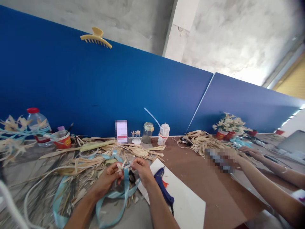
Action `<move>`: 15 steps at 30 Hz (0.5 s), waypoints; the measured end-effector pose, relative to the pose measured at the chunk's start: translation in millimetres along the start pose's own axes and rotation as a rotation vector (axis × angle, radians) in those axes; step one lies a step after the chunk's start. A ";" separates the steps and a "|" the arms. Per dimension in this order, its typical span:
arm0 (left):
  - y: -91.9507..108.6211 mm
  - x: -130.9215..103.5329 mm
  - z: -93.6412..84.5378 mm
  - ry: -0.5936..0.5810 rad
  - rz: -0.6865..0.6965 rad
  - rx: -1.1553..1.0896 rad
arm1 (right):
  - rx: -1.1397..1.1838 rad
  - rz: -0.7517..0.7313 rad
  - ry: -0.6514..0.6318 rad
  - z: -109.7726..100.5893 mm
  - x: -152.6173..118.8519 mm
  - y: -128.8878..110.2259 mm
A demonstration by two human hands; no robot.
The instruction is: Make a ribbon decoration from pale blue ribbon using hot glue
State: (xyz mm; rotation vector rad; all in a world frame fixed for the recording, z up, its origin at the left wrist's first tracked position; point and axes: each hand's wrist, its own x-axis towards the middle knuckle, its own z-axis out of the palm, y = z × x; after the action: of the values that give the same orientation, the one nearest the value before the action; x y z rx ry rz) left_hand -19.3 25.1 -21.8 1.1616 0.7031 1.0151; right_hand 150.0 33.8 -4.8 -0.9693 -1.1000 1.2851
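Near the bottom centre, my left hand (111, 176) is closed on a small pale flower of dried husk (119, 167). My right hand (141, 169) is pinched beside it, with a thin pale piece between its fingertips that is too small to name. The two hands are close together, above light blue ribbon (126, 184) and black-handled scissors (132, 176). Right of my right forearm, a blue glue gun (164, 187) lies on a white board (188, 203). Dried husk strips (95, 159) are spread behind and left of my hands.
Along the blue partition (119, 79) stand a bottle (39, 124), a red cup (62, 141), a phone (121, 131), a glass jar (147, 132) and a white cup (163, 138). Potted flowers (231, 125) and another person's arms (259, 187) are at the right.
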 end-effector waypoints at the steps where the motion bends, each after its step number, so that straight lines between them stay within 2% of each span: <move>1: 0.9 -1.0 0.4 -0.011 -0.011 -0.006 | 0.000 0.009 -0.009 0.1 -1.1 -1.5; 8: 5.6 -6.8 0.4 -0.113 -0.123 -0.035 | 0.056 0.109 -0.138 -0.8 -7.0 -11.0; 12: 7.7 -7.6 2.5 -0.117 -0.140 -0.042 | 0.015 0.113 -0.200 -1.3 -8.3 -10.7; 15: 8.8 -7.1 4.6 -0.088 -0.140 -0.062 | 0.013 0.110 -0.199 -0.8 -8.8 -10.0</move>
State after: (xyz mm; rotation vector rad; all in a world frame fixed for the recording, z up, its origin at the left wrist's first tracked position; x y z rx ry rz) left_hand -20.6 17.4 -12.5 1.0817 0.6691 0.8575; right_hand 153.3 24.4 4.1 -0.9180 -1.2017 1.5016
